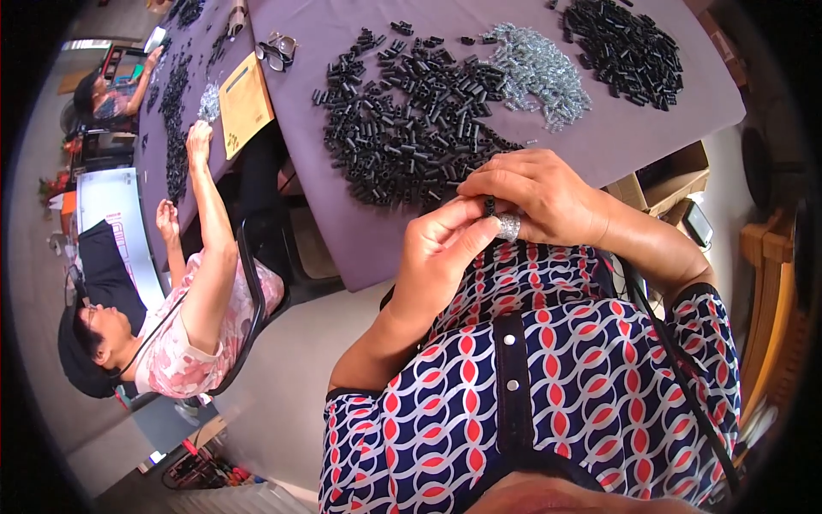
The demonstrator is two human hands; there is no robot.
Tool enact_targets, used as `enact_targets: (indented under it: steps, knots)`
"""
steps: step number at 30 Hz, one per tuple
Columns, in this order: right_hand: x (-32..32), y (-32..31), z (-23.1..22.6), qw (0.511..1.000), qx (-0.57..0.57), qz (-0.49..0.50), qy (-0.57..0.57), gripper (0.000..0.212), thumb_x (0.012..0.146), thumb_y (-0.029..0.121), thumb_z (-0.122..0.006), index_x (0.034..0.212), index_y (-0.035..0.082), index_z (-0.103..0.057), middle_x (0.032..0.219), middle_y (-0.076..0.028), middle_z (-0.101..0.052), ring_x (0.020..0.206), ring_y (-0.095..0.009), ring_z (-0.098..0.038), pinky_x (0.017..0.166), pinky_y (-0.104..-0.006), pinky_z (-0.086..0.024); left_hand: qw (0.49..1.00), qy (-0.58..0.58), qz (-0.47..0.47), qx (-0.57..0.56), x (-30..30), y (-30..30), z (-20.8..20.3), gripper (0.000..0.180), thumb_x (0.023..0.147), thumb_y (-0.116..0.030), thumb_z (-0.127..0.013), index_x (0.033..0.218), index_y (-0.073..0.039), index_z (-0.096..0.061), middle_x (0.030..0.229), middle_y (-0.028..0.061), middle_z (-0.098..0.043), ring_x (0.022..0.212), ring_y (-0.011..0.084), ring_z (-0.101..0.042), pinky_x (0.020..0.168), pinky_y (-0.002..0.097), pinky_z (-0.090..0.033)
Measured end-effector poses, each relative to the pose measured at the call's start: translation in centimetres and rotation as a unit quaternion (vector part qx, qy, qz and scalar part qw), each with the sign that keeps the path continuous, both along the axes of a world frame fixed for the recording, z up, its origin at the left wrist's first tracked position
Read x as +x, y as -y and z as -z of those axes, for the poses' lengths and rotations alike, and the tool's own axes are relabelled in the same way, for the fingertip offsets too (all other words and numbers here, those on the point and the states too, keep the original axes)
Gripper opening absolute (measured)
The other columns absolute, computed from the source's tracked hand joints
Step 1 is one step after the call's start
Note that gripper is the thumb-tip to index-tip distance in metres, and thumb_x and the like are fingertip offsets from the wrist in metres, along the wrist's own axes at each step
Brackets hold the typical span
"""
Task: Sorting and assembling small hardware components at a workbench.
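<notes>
My left hand [445, 248] and my right hand [552, 193] meet in front of my body at the table's near edge. Between their fingertips is a small black tubular piece [490, 206], pinched by my left thumb and fingers. The curled fingers of my right hand reach over it, hiding much of the grip. A silvery, glittering piece [509, 226] shows beside the left thumb tip; whether it is worn or held I cannot tell. Just beyond my hands spreads a pile of similar black pieces [411, 128]. Small clear pieces [539, 77] lie heaped to its right.
Another black heap [625, 51] sits at the far right of the purple-grey tabletop [300, 158]. Eyeglasses [278, 51] and a yellow envelope [247, 103] lie at the left. A co-worker [205, 325] sits left; another person [107, 98] is farther off. A cardboard box [668, 184] stands right.
</notes>
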State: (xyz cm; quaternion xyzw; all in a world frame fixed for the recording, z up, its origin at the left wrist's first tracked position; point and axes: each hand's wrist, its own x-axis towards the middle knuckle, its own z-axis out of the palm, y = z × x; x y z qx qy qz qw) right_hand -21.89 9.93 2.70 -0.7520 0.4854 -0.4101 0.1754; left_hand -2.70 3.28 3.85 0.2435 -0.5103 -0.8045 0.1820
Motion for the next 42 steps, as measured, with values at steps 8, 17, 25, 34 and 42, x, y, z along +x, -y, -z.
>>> enact_targets:
  steps: [8, 17, 25, 34, 42]
  knots:
    - [0.1, -0.1, 1.0, 0.996, -0.063, 0.023, -0.05, 0.04, 0.077, 0.017, -0.071, 0.11, -0.002, -0.059, 0.094, -0.016, -0.065, 0.078, -0.035, -0.066, 0.068, -0.042, -0.054, 0.989, -0.053, -0.031, 0.137, -0.7, -0.3, 1.0, 0.02, 0.095, -0.006, -0.062, 0.109, 0.007, -0.067, 0.098, 0.0061, -0.069, 0.091, 0.0113, -0.063, 0.085, 0.0255, -0.05]
    - [-1.5, -2.5, 1.1, 0.99, -0.043, 0.062, -0.12, 0.045, 0.076, 0.015, -0.076, 0.116, 0.0, -0.06, 0.103, -0.016, -0.067, 0.084, -0.033, -0.068, 0.073, -0.0416, -0.056, 0.973, 0.07, 0.042, -0.214, -1.6, -0.4, 2.1, 0.015, 0.094, -0.009, -0.064, 0.102, 0.003, -0.068, 0.097, 0.0097, -0.07, 0.085, 0.015, -0.065, 0.073, 0.0289, -0.05]
    - [-18.7, -2.7, 4.1, 0.836, 0.054, 0.432, -0.333, 0.072, 0.069, -0.009, -0.061, 0.139, 0.006, -0.049, 0.15, -0.011, -0.043, 0.144, -0.034, -0.03, 0.119, -0.0416, -0.029, 0.758, 0.107, -0.066, -0.639, -4.0, 4.4, 2.8, 0.015, 0.083, -0.011, -0.071, 0.097, -0.005, -0.07, 0.095, 0.0094, -0.064, 0.09, 0.0309, -0.059, 0.08, 0.0406, -0.049]
    - [-11.5, -2.3, 1.8, 0.92, -0.091, 0.324, -0.202, 0.038, 0.064, -0.011, -0.064, 0.099, 0.002, -0.068, 0.119, -0.013, -0.062, 0.115, -0.034, -0.056, 0.097, -0.0431, -0.048, 0.712, 0.084, 0.025, -0.697, -8.6, 4.6, 3.0, 0.012, 0.078, -0.009, -0.073, 0.09, -0.006, -0.07, 0.089, 0.0066, -0.06, 0.088, 0.0281, -0.057, 0.078, 0.0393, -0.046]
    - [-6.2, -1.9, 3.7, 0.964, -0.01, 0.227, -0.14, 0.012, 0.073, 0.012, -0.072, 0.082, 0.006, -0.068, 0.089, -0.006, -0.058, 0.087, -0.026, -0.056, 0.076, -0.0369, -0.049, 0.668, 0.126, 0.093, -0.728, -10.0, 4.3, 3.0, 0.011, 0.076, -0.01, -0.072, 0.086, -0.007, -0.068, 0.09, 0.0063, -0.06, 0.089, 0.0281, -0.056, 0.078, 0.0408, -0.046]
